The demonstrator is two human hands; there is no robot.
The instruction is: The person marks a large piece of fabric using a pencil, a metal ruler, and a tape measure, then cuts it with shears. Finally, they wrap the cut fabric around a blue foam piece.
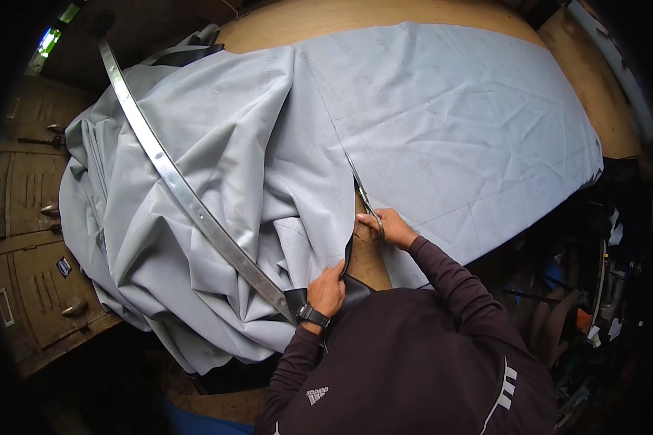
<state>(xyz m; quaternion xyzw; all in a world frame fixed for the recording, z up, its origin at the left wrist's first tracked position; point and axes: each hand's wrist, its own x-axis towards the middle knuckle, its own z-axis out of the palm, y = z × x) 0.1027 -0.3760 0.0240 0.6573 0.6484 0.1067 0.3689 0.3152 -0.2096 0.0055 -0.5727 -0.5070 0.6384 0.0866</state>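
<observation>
My right hand is closed around the handles of metal scissors. Their blades point away from me along a drawn line, at the end of a cut in the grey sheet material. This material has faint printed marks and pencilled lines, and its turned edge shows a black underside. With a black watch at the wrist, my left hand pinches the cut edge of the loose left part, close to my body. Between the two parts, a strip of wooden tabletop shows through the gap.
A long metal straightedge lies diagonally over the heaped folds at left. Metal lockers stand beyond them. The wooden table's far end shows at the back. Cluttered scraps lie below the table at right.
</observation>
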